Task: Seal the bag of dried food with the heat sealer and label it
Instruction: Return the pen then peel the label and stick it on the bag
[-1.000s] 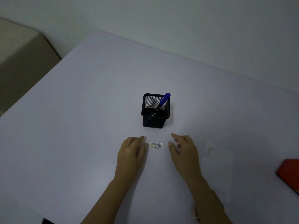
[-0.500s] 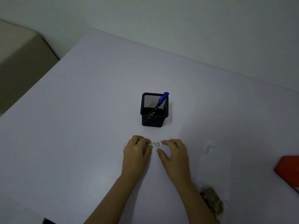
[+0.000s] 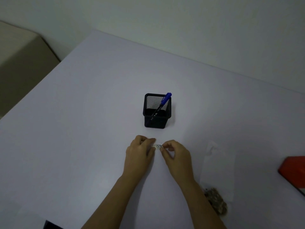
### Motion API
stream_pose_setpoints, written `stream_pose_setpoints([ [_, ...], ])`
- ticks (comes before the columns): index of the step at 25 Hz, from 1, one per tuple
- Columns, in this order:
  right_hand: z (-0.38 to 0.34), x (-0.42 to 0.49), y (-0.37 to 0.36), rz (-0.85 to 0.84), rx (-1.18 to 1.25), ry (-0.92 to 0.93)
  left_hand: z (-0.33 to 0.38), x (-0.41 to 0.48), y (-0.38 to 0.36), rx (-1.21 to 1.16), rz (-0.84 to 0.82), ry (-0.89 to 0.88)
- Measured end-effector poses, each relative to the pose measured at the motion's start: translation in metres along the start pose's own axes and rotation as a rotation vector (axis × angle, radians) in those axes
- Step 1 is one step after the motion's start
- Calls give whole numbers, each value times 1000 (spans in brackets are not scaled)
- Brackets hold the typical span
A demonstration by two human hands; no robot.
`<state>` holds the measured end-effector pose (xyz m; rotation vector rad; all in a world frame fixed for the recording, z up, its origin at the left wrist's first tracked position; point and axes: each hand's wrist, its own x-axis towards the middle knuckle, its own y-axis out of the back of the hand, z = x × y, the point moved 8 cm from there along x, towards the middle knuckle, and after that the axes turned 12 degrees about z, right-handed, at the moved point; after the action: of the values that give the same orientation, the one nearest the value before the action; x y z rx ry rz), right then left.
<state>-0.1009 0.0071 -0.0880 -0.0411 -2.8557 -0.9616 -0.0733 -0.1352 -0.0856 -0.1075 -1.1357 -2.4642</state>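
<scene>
- A second ago we saw both hands lying open on the pale table (image 3: 82, 129), one on either side of the small white paper label (image 3: 158, 147). Now they have closed in on it.
- The left hand (image 3: 140, 154) pinches the label's left end with its fingers curled. The right hand (image 3: 179, 157) pinches the right end between thumb and forefinger.
- We see less of the label than before, and cannot tell whether it has left the table.
- The black square mesh pen holder (image 3: 156, 119) stands unmoved just beyond the label, with the blue-capped pen (image 3: 165, 99) leaning inside.
- The clear plastic bag (image 3: 217, 171) of brown dried food (image 3: 216, 202) lies right of the right forearm, apart from the label.
- A red flat object (image 3: 293, 169) sits at the right edge.
</scene>
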Motion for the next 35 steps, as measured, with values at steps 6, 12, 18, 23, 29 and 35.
stream_pose_setpoints([
  [6, -2, 0, -1, 32, -104, 81, 7, 5, 0, 53, -24, -83],
  [12, -5, 2, -3, -14, -147, 126, 8, 4, 0, 93, -54, -142],
  [18, -5, 3, -6, -58, -135, 104, 6, 4, -5, 151, -140, -75],
  [23, -5, 5, -7, -86, -133, 105, 6, 7, -7, 186, -190, -50],
  [29, -11, 2, -4, -63, -166, 180, 3, 4, -9, 203, -165, -84],
  [35, -9, 3, -5, -75, -157, 180, 5, -1, -3, 129, -88, -189],
])
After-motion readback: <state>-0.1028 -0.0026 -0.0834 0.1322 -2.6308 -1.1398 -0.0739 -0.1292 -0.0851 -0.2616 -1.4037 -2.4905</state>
